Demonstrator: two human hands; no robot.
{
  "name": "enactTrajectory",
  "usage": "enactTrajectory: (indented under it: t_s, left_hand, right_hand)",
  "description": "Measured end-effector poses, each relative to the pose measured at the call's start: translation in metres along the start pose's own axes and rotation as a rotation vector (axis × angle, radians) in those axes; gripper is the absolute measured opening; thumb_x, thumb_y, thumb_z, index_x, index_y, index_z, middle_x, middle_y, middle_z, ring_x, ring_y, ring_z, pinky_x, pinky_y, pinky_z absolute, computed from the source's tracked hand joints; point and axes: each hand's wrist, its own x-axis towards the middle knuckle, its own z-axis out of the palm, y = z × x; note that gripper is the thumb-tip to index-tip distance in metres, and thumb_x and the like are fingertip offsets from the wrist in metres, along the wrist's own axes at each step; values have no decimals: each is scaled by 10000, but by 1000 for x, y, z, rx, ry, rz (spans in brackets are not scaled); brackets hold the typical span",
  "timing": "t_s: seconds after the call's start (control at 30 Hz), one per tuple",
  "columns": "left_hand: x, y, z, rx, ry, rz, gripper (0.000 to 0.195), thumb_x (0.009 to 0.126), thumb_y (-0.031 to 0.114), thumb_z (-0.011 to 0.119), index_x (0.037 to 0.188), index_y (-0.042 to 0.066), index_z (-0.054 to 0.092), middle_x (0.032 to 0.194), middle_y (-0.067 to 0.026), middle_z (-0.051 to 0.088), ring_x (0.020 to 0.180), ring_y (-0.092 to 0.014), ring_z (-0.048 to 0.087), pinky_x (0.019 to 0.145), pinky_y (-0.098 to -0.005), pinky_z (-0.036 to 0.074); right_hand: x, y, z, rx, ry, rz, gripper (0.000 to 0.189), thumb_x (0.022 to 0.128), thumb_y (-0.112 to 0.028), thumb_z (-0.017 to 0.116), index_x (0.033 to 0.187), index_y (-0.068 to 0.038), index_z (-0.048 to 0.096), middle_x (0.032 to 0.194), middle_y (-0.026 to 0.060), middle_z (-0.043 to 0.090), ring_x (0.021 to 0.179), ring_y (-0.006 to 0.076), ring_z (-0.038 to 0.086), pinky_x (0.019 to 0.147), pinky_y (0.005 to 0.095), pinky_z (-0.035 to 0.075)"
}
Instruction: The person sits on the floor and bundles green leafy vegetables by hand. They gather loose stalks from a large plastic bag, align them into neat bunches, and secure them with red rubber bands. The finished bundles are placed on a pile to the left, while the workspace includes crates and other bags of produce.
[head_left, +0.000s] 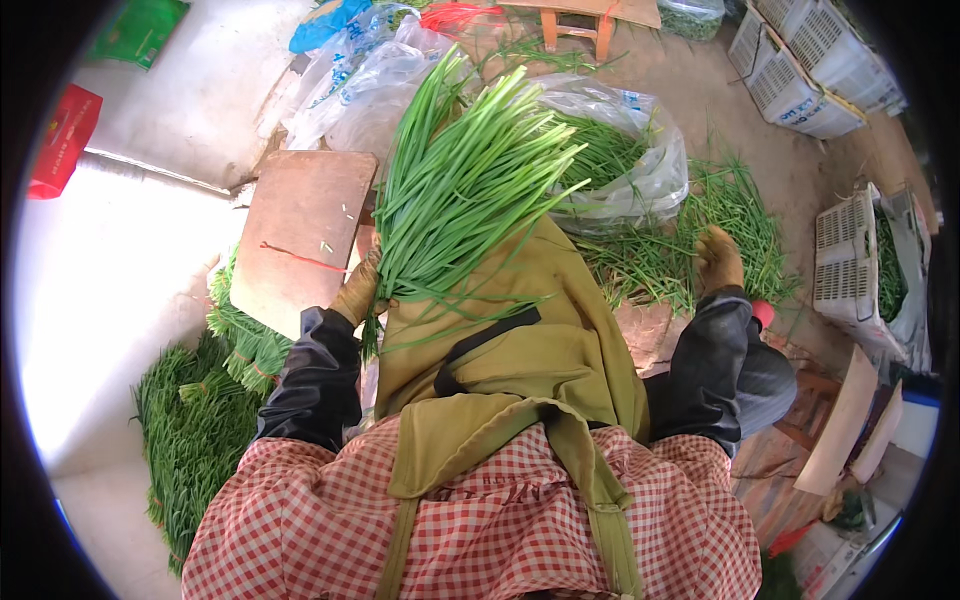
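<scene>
My gloved left hand (358, 285) is closed around a thick bunch of green chives (472, 187) near its leafy end. The pale cut ends fan out up and to the right, and the bunch lies partly over the olive apron (510, 352) on my lap. Off to the right, my gloved right hand (718, 259) is at a heap of loose chives (739, 202) on the floor. Its fingers are partly hidden, so whether it grips any stalks is unclear. Between the bunch and that heap, a clear plastic bag (667, 169) holds more loose chives.
A wooden board (304, 225) with a red tie on it stands left of my left hand. Tied chive bundles (199, 427) are stacked at the lower left. White plastic crates (847, 262) line the right side. A small wooden stool (577, 19) stands at the top.
</scene>
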Motion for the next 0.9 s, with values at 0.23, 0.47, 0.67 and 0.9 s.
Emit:
enactTrajectory:
  t_s: [0.23,0.47,0.67,0.9]
  left_hand:
    - [0,-3,0,-46,13,5,614,800,736,418,996,175,571,716,23,559,521,-109,525,401,-249,438]
    - [-14,14,14,18,88,24,641,810,738,396,1048,170,573,751,11,556,563,-110,523,426,-262,423]
    - [-7,5,4,-39,65,-49,639,818,721,408,1074,157,567,737,11,538,563,-117,517,433,-261,424]
    - [-3,-1,2,-77,66,-26,606,799,706,467,972,138,588,703,2,538,521,-127,510,427,-270,420]
  right_hand:
    - [-31,-55,208,-515,-287,-148,503,840,-440,593,1222,-116,551,1162,26,580,1048,184,541,802,329,426]
    - [-1,-14,267,-261,-711,190,249,896,-247,500,1041,-66,591,1056,44,605,948,176,557,830,356,423]
    - [-28,-29,251,-163,-340,15,159,855,-217,589,945,-109,664,990,33,653,904,150,587,799,325,416]
    - [-77,-10,273,-829,-350,-648,210,770,-230,691,920,-82,677,1166,145,575,1108,302,513,974,345,375]
